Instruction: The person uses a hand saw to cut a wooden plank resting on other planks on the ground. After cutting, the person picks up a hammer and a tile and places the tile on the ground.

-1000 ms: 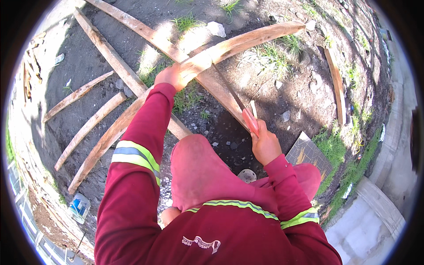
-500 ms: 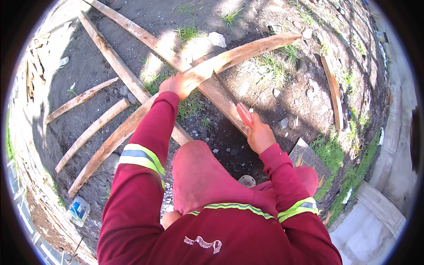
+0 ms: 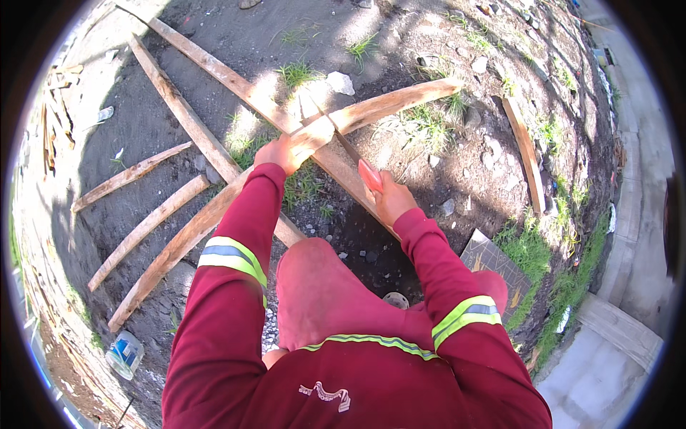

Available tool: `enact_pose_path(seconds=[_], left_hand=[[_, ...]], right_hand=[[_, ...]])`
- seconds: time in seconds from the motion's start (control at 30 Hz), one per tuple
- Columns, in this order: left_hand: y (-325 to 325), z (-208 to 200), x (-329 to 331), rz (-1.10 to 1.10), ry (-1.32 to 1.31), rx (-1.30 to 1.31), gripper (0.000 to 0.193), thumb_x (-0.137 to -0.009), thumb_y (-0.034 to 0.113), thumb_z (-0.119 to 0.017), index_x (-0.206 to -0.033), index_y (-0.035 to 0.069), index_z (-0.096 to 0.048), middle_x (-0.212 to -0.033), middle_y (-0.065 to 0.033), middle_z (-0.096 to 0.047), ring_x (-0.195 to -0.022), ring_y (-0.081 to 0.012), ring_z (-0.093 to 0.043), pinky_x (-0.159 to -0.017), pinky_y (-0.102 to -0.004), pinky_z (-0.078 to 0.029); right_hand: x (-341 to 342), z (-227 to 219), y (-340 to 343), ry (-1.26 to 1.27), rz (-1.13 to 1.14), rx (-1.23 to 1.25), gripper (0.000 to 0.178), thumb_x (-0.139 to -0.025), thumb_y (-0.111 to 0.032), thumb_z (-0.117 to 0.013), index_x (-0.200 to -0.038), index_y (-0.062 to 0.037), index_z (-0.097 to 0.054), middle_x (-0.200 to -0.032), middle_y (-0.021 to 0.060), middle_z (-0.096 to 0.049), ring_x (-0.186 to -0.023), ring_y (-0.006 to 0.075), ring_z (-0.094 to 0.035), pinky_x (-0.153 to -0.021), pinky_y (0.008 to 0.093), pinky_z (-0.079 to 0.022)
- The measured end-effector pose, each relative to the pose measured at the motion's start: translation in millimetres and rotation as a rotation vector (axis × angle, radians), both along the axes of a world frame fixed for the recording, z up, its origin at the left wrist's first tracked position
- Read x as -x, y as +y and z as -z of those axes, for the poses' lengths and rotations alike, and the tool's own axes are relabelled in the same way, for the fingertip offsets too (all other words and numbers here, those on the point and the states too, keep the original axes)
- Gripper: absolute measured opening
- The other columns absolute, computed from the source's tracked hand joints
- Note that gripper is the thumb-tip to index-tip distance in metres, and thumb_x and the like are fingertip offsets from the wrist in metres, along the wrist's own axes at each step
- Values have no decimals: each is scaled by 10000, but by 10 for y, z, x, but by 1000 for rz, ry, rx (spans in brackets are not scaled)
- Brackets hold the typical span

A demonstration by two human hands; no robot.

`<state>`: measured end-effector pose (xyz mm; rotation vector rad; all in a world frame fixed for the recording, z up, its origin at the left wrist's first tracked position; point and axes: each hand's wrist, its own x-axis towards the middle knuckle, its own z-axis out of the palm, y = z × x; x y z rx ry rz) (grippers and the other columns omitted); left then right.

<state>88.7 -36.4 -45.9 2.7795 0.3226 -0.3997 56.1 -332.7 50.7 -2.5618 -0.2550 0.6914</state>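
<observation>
A long, rough wooden plank (image 3: pixel 400 99) lies slantwise across two wooden beams, the longer beam (image 3: pixel 214 77) and the nearer beam (image 3: pixel 179 107). My left hand (image 3: pixel 277 155) is closed over the plank, just left of where it crosses the longer beam. My right hand (image 3: pixel 394 200) grips the red handle of a handsaw (image 3: pixel 348 146). Its thin blade crosses the plank a little to the right of my left hand, and the tip shows past the far edge. How deep the blade sits in the wood I cannot tell.
Two shorter wood strips, one upper (image 3: pixel 132 175) and one lower (image 3: pixel 146 232), lie at the left. A clear plastic container (image 3: pixel 125 355) stands at the lower left. On the right are another wood piece (image 3: pixel 525 154) and a dark tile (image 3: pixel 493 268). A white stone (image 3: pixel 341 83) rests beyond the plank.
My right hand has pushed the saw forward and left, so its handle is closer to the plank. My left hand keeps its hold. The whole view has shifted slightly.
</observation>
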Motion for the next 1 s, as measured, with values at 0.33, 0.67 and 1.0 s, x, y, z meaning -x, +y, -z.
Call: enact_pose_path(seconds=[0.33, 0.67, 1.0], left_hand=[[-15, -54, -26, -10, 36, -1, 732, -773, 697, -599, -1105, 45, -590, -1008, -226, -676, -962, -415, -641, -854, -467, -506], [-20, -79, -25, -31, 24, -3, 665, -793, 646, -608, -1093, 53, -579, -991, -207, -678, -950, -402, -647, -841, -480, -509], [-23, -91, -23, -29, 64, 13, 716, -774, 669, -615, -1125, 46, -571, -1044, -212, -670, -979, -393, -642, -857, -466, -508]], right_hand=[[171, 300, -271, 24, 17, 40, 338, -901, -166, -572, -1190, -62, -431, -882, 307, -639, -847, 493, -618, -742, 553, -484], [23, 464, -84, -59, 20, -93, 318, -886, -171, -585, -1149, -60, -446, -924, 295, -641, -882, 493, -611, -782, 549, -477], [120, 123, -136, 34, 53, -49, 360, -885, -181, -583, -1207, -79, -458, -925, 304, -641, -875, 495, -611, -786, 547, -479]])
